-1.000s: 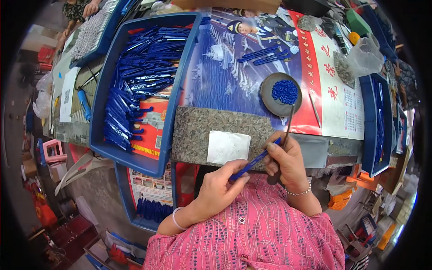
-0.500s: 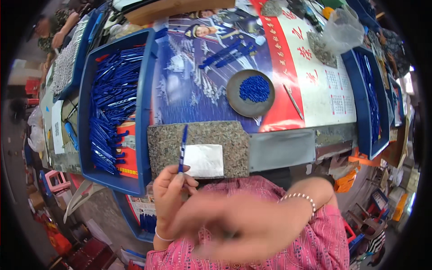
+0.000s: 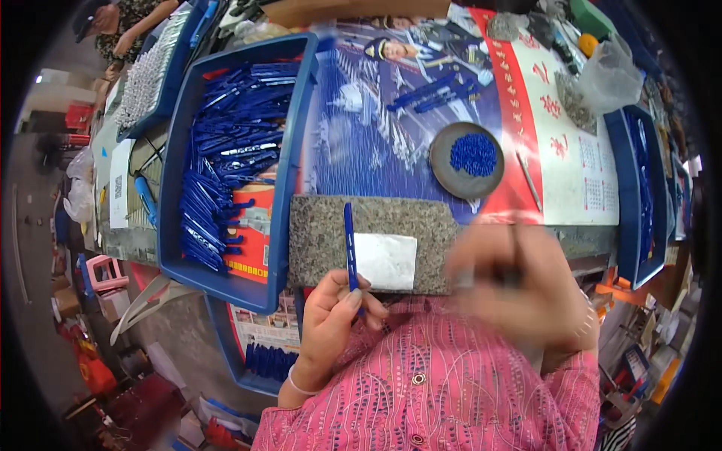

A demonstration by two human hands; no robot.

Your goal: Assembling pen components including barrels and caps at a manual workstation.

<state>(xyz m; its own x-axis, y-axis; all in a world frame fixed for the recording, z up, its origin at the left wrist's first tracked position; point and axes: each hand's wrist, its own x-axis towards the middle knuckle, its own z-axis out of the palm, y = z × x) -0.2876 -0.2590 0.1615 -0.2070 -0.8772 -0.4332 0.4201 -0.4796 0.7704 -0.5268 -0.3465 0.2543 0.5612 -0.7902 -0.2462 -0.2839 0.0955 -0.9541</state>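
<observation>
My left hand (image 3: pixel 331 312) pinches the lower end of a slim blue pen (image 3: pixel 350 244), which stands nearly upright in front of a speckled stone slab (image 3: pixel 316 225). A folded white sheet (image 3: pixel 387 263) lies on the slab, just right of the pen. Over the slab's right end is my right hand (image 3: pixel 523 282), smeared by motion; its fingers and anything in them cannot be made out. Beyond the slab, a round grey dish (image 3: pixel 439 179) holds a heap of small blue parts (image 3: pixel 474 154). To its right lies a thin silvery rod (image 3: pixel 529 180).
A large blue tray (image 3: pixel 297 158) of blue pens (image 3: pixel 241 113) stands at the left, with another blue tray (image 3: pixel 228 349) below it. A third tray (image 3: pixel 626 195) stands at the right. More pens (image 3: pixel 432 94) lie on the poster. Another person's arm (image 3: pixel 143 34) shows at the far left.
My right hand has swung from in front of my body up and right to the slab. My left hand still holds the pen. The whole view has shifted.
</observation>
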